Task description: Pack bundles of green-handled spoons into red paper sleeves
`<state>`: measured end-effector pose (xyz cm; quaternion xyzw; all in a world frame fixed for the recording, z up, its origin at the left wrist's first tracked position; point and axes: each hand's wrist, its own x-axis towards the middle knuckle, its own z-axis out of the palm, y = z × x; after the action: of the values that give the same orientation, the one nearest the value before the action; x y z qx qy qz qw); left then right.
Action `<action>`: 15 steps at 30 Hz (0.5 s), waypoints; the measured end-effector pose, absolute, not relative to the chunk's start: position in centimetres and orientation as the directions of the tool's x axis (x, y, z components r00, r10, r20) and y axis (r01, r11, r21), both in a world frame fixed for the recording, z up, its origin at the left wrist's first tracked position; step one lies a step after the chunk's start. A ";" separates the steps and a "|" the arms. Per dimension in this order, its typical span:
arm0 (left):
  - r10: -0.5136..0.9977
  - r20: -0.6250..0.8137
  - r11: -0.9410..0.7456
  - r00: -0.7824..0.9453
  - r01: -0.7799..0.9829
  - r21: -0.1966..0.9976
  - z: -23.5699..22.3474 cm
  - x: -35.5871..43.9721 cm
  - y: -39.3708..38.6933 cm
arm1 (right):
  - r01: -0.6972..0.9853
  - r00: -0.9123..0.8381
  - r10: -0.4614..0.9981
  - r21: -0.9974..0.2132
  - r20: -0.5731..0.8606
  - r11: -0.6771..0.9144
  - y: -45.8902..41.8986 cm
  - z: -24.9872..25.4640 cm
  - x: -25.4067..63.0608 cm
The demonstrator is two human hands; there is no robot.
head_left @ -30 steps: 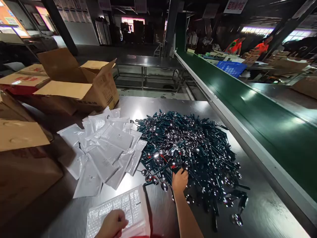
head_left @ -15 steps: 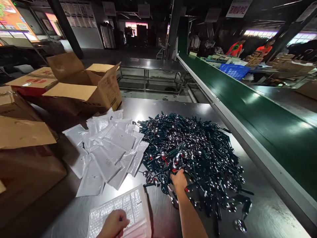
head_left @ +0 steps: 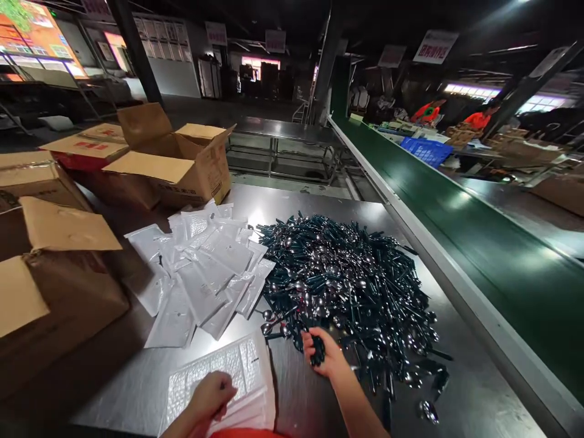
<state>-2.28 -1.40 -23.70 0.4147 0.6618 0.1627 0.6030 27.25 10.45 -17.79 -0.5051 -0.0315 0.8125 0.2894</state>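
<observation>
A large heap of spoons (head_left: 337, 267) with dark green handles and shiny metal bowls covers the middle of the metal table. At its near edge my right hand (head_left: 322, 351) is closed around several spoons, the dark handles showing between the fingers. My left hand (head_left: 213, 392) is curled closed over a stack of white bubble mailers (head_left: 249, 365) near the table's front; whatever its fingers may hold is hidden. Left of the spoons lies a loose pile of white padded mailers (head_left: 205, 267).
Open cardboard boxes (head_left: 182, 167) stand along the left side, with another box (head_left: 77, 286) closer to me. A green conveyor belt (head_left: 438, 207) runs along the right. Beyond it are a blue basket (head_left: 426, 151) and people in orange tops (head_left: 477, 120).
My right hand has come back towards me from inside the heap, gripping spoons. My left hand stays over the mailer stack. The camera view has shifted slightly.
</observation>
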 end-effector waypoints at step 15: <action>0.945 -0.315 0.320 0.091 -0.458 0.829 -13.1 1.7 6.3 | -0.468 -0.779 0.509 -0.202 -0.366 -0.860 1.5 -14.3 23.1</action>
<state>1.73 6.27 -13.10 0.2779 0.4381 0.5126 0.6842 23.08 1.48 -14.31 -0.2083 -0.0499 0.9417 0.2595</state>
